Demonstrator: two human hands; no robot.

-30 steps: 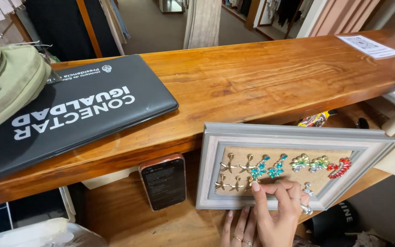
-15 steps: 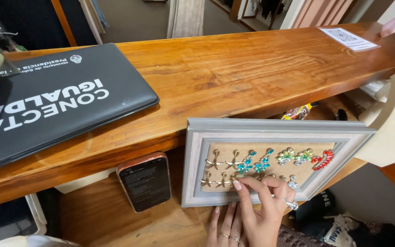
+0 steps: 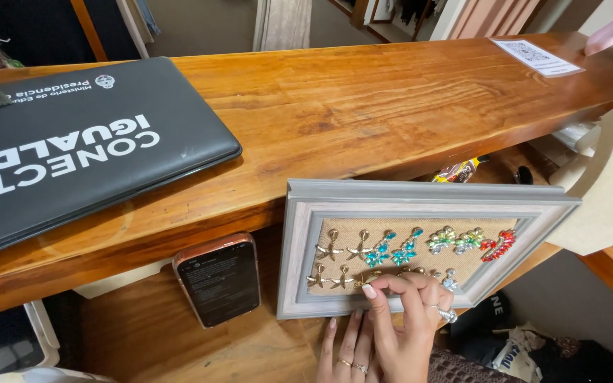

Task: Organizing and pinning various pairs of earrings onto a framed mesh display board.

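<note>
The right hand (image 3: 406,319) is pinching an earring (image 3: 370,278) on the frame (image 3: 299,248), fingers together; the left hand (image 3: 345,351), fingers apart, is bracing below the frame.

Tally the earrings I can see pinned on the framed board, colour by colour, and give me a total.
On the burlap board in the grey frame, counting only what the right hand does not cover:
Gold starfish earrings: 4
Teal earrings: 2
Pale green and silver earrings: 2
Red earrings: 1
Total: 9
More pieces lie partly hidden under the fingers, so they are left out.
</note>
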